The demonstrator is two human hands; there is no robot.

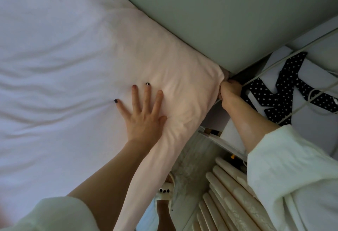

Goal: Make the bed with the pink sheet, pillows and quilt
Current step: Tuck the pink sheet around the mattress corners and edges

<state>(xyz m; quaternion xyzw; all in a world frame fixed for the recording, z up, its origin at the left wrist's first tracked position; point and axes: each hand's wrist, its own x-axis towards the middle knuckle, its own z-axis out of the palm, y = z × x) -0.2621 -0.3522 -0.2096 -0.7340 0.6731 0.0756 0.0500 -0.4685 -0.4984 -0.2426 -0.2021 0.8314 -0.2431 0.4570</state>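
Note:
The pink sheet (76,51) covers the mattress and fills the left and middle of the head view, with soft creases across it. My left hand (144,115) lies flat on the sheet near the bed's corner, fingers spread, palm down. My right hand (229,89) is closed on the sheet's corner where the mattress meets the grey headboard (210,17); its fingertips are hidden behind the fabric. No pillows or quilt are in view.
A white bedside table (314,88) stands to the right of the bed, carrying a black polka-dot letter shape (285,92) and white cables (270,68). Cream ribbed furniture (228,194) and my slippered foot (165,191) are on the floor below.

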